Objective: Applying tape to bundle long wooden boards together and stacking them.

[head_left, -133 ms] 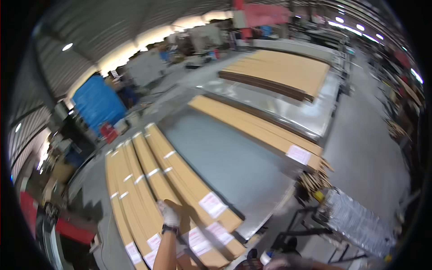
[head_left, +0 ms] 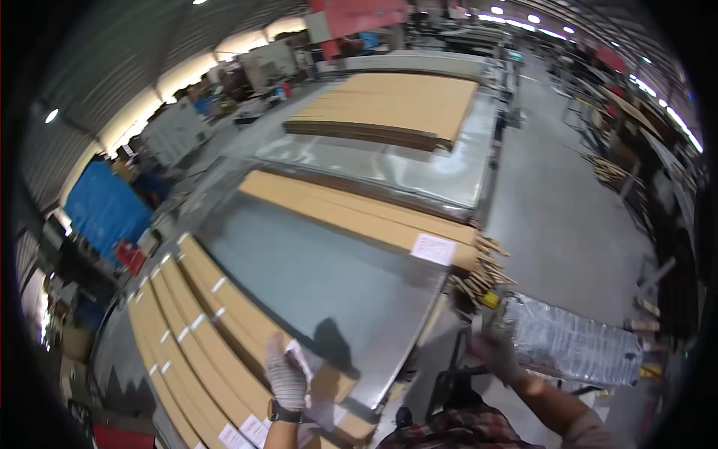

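Observation:
My left hand, in a pale knit glove with a dark watch at the wrist, lies over the nearest long brown cardboard carton, beside a white label. Its fingers look extended, though their tips are partly blurred. Out to the right, my right hand, also gloved, is raised near the plastic-wrapped bundle. Motion smears its fingers, so what it may hold does not show. Several long cartons with white strips across them lie side by side at the left. Shadows fall over the grey sheet-topped table.
Another long carton with a white label crosses the table's far side. Beyond it, a stack of wide brown boards rests on a shiny metal surface. Wooden sticks and a clear-wrapped bundle stand at the right.
The view has swung right, shifting the scene leftward. My right hand has risen from the lower edge, where a white object showed beside it. My left hand now lies nearer the table-side carton.

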The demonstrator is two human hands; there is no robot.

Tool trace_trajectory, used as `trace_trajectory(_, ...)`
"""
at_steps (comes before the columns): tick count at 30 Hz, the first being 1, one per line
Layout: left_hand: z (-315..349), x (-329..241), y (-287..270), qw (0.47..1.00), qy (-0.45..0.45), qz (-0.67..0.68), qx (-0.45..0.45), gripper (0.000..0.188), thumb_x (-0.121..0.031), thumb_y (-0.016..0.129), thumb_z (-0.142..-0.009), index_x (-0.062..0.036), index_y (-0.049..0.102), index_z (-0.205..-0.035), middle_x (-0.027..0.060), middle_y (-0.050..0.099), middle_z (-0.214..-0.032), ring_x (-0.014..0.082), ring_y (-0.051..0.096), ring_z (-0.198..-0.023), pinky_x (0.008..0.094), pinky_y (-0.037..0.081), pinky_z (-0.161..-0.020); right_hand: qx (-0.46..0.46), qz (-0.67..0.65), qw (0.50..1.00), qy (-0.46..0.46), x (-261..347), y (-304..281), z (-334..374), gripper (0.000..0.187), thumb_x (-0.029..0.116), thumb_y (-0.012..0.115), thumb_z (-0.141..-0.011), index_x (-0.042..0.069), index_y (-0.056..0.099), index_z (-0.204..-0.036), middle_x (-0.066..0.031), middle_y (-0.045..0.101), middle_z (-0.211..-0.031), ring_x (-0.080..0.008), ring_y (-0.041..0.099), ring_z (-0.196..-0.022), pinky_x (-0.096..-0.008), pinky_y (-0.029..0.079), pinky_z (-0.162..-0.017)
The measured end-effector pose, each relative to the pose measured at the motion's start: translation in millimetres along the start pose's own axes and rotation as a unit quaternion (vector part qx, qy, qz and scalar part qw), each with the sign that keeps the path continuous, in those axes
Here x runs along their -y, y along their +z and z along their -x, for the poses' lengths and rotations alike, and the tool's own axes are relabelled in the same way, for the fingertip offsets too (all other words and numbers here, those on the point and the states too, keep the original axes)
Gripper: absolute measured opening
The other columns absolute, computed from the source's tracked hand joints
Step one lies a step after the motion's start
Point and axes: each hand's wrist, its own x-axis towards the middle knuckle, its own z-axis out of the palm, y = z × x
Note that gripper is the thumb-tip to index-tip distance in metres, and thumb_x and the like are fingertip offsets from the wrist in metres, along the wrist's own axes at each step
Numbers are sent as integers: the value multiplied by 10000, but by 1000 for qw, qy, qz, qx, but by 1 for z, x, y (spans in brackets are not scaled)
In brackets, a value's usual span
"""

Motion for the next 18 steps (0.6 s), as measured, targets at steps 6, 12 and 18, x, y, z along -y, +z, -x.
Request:
trace_trajectory(6, -61, -234, 199, 943, 291, 130, 101, 309, -224, 604, -892, -56, 571, -1150, 156, 591, -1158, 341, 535, -1121, 446, 436, -937, -269, 248, 918, 155, -78, -133, -216, 468, 380, 730, -830, 11, 620, -1097, -141, 653, -1038, -248, 637, -913, -380, 510, -808)
trace_trajectory(12, -52, -272, 299, 981, -130, 131, 60, 653, -279, 768, -751, 25, 471, -1247, 244, 552, -1130, 411, 508, -1115, 477, 388, -987, -184, -218, 956, 71, -123, -128, -247, 595, 267, 762, -787, -2, 527, -1263, -132, 621, -1137, -238, 584, -1050, -393, 462, -925)
trace_trajectory(18, 25, -274, 239, 613, -490, 595, 171, 392, -14, 694, -825, 21, 532, -1180, 111, 656, -1045, 213, 648, -905, 319, 526, -796, 405, 262, 848, 222, -2, -178, -195, 577, 452, 682, -827, -47, 593, -1104, -194, 637, -1068, -262, 609, -1012, -364, 499, -784)
